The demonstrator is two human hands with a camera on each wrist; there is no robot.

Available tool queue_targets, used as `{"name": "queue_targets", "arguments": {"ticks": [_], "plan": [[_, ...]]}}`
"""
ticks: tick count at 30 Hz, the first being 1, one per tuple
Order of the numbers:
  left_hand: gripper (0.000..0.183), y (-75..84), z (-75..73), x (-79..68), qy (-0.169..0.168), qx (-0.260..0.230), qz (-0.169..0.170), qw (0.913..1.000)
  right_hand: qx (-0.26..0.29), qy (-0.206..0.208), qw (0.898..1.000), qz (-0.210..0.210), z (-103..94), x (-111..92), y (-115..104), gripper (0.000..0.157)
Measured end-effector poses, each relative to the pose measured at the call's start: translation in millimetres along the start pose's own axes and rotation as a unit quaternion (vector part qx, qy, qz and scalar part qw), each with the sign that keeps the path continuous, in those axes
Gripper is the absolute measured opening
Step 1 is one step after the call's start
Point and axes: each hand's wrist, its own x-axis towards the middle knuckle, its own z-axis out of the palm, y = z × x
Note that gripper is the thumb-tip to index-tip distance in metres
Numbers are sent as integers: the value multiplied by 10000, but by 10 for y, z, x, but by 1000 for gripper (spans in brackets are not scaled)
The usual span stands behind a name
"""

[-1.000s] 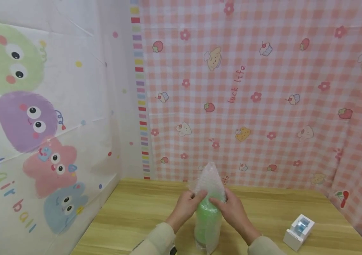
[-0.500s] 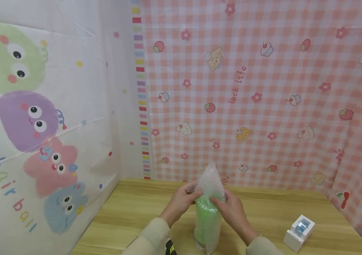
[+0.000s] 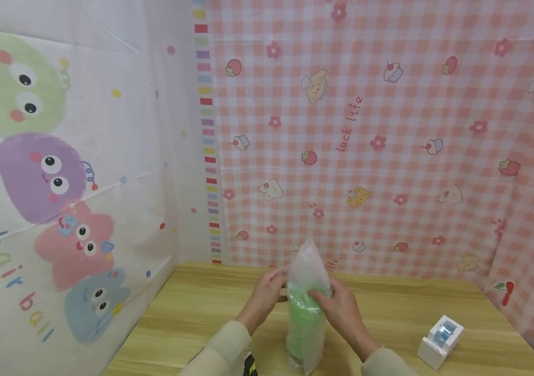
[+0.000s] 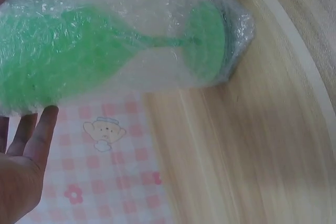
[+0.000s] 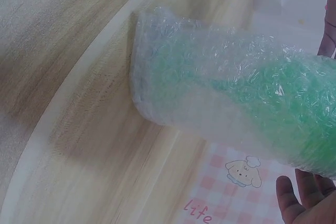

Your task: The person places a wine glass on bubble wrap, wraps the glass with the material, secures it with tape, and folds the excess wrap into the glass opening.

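A green wine glass [image 4: 73, 51], wrapped in clear bubble wrap [image 3: 308, 271], stands upright on the wooden table in the head view. The wrap rises to a point above the glass. My right hand [image 3: 345, 310] grips the wrapped glass from the right, its thumb across the front and its fingers [image 5: 287, 195] at the side and behind. On the other side, my left hand [image 3: 263, 296] has its fingers extended, with fingertips at the left edge of the wrap. In the left wrist view the stem and round foot show through the plastic.
A white tape dispenser [image 3: 440, 342] with a blue roll stands at the right of the wooden table [image 3: 191, 308]. Beside the left sleeve lies a partly hidden black and yellow object [image 3: 250, 364]. Printed cloths hang behind and to the left.
My left thumb has come off the front of the wrap, and the left fingers have straightened at its left edge. The right hand keeps its hold, and the glass stays in place.
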Motion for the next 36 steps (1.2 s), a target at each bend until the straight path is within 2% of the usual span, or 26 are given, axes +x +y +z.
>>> {"name": "queue_targets", "arguments": {"ticks": [2,5,9,12,14,22,28,32,36], "plan": [[44,-7,7,1,168,-89,33,9998,-65,31,10000,23,-1,2,-1,47],[34,-38,19,10,639,-80,219,9977,-72,52,9999,57,-5,1,-3,48],[20,-74,39,-3,1171,413,782,9892,14,77,10000,49,-5,1,-4,49],[10,-86,58,-27,1308,891,1105,9812,49,90,9999,0,-3,-1,-7,50],[13,-88,72,-38,1254,957,1188,9803,73,110,9999,-9,-3,-4,-12,49],[30,-65,112,-85,861,995,772,9883,84,147,9999,-9,9,-23,-11,49],[37,-70,128,-99,465,1078,850,9894,123,160,9998,-95,13,-31,1,48],[35,-75,121,-100,157,1290,1011,9864,37,214,9997,-128,7,-29,0,46],[30,-56,116,-93,-1,1583,1110,9811,-67,193,9997,-163,3,-15,8,47]]}}
